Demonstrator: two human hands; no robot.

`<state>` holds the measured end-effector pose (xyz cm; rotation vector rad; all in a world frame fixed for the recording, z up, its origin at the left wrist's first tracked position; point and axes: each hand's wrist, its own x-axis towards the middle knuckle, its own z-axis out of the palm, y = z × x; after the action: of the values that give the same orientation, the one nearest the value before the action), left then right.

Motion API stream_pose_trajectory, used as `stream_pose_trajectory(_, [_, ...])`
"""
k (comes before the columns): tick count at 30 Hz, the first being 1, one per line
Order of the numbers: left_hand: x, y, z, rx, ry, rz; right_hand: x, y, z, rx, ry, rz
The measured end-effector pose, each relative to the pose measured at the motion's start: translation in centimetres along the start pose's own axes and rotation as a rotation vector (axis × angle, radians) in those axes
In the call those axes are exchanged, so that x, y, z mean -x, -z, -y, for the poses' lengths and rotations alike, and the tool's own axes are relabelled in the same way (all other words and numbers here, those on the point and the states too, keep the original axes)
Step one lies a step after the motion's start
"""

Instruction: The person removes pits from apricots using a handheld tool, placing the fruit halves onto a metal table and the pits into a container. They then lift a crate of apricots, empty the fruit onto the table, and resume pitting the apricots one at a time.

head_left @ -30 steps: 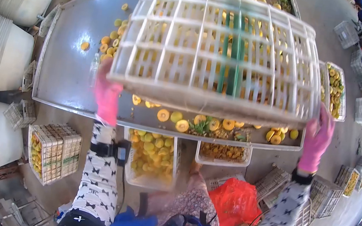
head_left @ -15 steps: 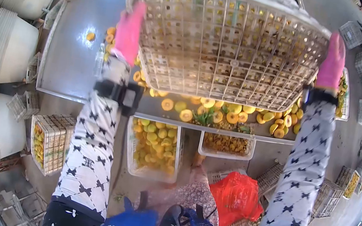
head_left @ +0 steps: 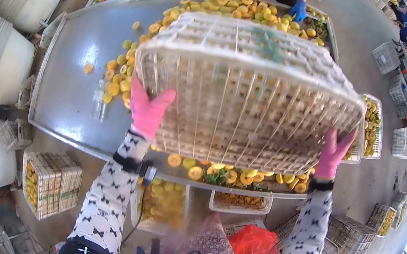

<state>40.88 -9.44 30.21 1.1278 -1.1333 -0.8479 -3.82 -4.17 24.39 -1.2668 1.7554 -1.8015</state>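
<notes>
A white plastic lattice crate [head_left: 243, 115] is held tilted above the metal table, its large mesh face towards me. My left hand [head_left: 147, 109], in a pink glove, grips its left edge with the thumb apart. On the opposite side my right hand [head_left: 334, 154], gloved in pink too, holds the lower right edge; some of its fingers are hidden behind the mesh. Halved yellow fruit, peach-like [head_left: 196, 172], lies on the table below the crate and around it. Whether any fruit is still inside the crate cannot be made out.
A clear bottle [head_left: 98, 98] stands on the metal table [head_left: 64, 77]. Across it works another person with a blue-gloved hand [head_left: 299, 9]. Below the near edge are a fruit bin [head_left: 161, 203], a smaller tray [head_left: 240, 202] and a red bag [head_left: 252, 251]. Stacked crates [head_left: 51, 185] flank me.
Both hands and the crate are lower in view, and the crate's tilt has changed. The table's far side and the other person have come into view.
</notes>
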Motion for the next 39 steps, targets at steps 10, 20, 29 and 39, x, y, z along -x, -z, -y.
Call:
stream_pose_trajectory(10, [-7.8,-3.4,1.1,-0.051,0.169,-0.077,-7.0,-5.0,-1.1,0.611,-0.275,-0.08])
stream_pose_trajectory(20, [-6.5,-3.1,1.5,-0.39,0.036,0.059,-8.2,-2.7,-5.0,0.26,-0.264,0.262])
stream_pose_trajectory(29, [0.0,-0.6,5.2,-0.11,0.237,-0.116,1.8,-0.4,-8.1,0.483,-0.194,-0.02])
stream_pose_trajectory(39, [-13.4,-4.3,4.7,-0.52,0.284,0.064,-11.5,-6.2,-5.2,0.797,-0.405,0.183])
